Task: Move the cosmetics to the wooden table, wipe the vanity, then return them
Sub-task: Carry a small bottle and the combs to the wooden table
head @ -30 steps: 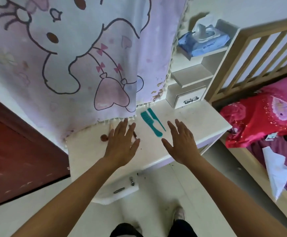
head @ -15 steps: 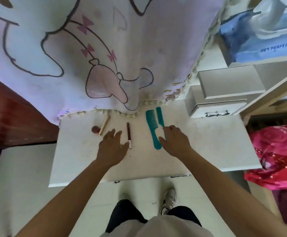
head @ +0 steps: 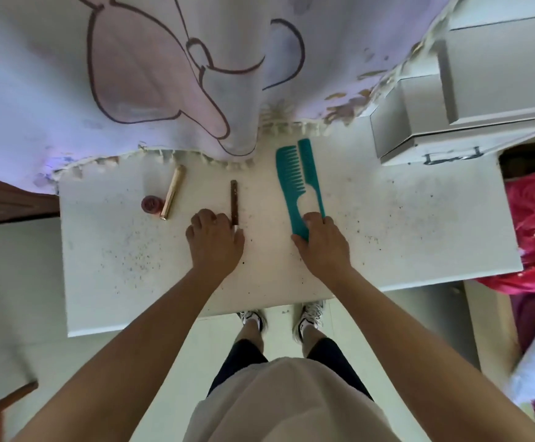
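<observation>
Head camera, looking straight down on the white vanity (head: 403, 224), whose top is peppered with dark specks.

Five cosmetics lie along the vanity's back half. Left of the vanity's middle sit a small round dark-red piece (head: 152, 204), which may be a jar or a cap, and touching it on its right a slim gold tube (head: 173, 193), tilted a little. At the vanity's middle lies a thin brown pencil (head: 234, 202), pointing front to back. Right of the middle lie two teal combs side by side: a wide comb (head: 287, 183) with coarse teeth and a thick handle, and a thin comb (head: 307, 164) with fine teeth and a narrow tail handle.

The left hand (head: 215, 242) rests knuckles up at the front end of the pencil, fingers curled, its forefinger side against the pencil. I cannot tell if it has actually pinched it. The right hand (head: 322, 240) grips the wide comb by its handle, thumb on the left edge, fingers curled over the top and also covering the tail end of the thin comb. Both combs lie flat on the vanity.

At the vanity's back right corner stands a white drawer box (head: 435, 135). Its drawer, with a dark handle, is pushed in, so what it holds is hidden. A pale cloth (head: 132, 74) with a cartoon print hangs over the vanity's back edge, its fringe touching the top. Red bedding (head: 534, 224) shows past the vanity's right end.
</observation>
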`<state>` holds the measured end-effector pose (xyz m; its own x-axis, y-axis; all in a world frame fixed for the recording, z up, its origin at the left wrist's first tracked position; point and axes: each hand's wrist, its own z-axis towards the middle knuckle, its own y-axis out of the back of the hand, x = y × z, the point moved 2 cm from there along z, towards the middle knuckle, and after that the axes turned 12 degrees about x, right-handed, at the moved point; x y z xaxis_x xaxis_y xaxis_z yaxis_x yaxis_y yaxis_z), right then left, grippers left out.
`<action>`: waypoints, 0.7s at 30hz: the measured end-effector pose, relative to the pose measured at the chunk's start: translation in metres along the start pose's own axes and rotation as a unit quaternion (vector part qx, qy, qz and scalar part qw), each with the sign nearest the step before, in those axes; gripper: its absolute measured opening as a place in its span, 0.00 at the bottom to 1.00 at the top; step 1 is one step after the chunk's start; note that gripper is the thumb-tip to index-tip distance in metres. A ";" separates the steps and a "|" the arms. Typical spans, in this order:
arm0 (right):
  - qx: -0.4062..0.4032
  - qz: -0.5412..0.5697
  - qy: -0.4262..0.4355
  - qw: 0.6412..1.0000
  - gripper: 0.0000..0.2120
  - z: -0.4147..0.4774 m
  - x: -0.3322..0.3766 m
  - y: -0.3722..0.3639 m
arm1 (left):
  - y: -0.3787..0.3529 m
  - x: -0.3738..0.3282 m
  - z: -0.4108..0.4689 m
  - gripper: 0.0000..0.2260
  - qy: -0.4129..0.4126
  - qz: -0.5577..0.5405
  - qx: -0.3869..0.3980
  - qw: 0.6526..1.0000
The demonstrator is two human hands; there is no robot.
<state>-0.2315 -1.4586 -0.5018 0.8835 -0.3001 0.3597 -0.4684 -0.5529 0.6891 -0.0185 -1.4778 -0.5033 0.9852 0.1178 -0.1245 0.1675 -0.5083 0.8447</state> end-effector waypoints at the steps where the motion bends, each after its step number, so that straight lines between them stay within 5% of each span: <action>1: 0.001 0.028 -0.009 1.000 0.18 0.001 0.001 -0.001 | 0.002 0.002 0.003 0.16 0.000 0.000 0.006 1.000; 7: 0.003 0.027 -0.020 0.999 0.11 0.003 0.008 0.016 | 0.028 0.013 0.006 0.11 -0.029 -0.096 -0.009 0.995; 13: -0.091 0.001 0.024 0.996 0.13 -0.010 0.028 0.085 | 0.076 0.019 -0.021 0.07 -0.044 -0.247 -0.107 0.962; 21: -0.127 0.096 0.201 0.967 0.11 -0.034 0.066 0.147 | 0.118 0.028 -0.098 0.02 -0.017 -0.365 -0.227 0.903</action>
<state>-0.2415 -1.5335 -0.3553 0.7361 -0.0247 0.6764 -0.6523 -0.2926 0.6992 0.0253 -1.4514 -0.3562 0.6200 0.2490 -0.7441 0.7483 0.0975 0.6561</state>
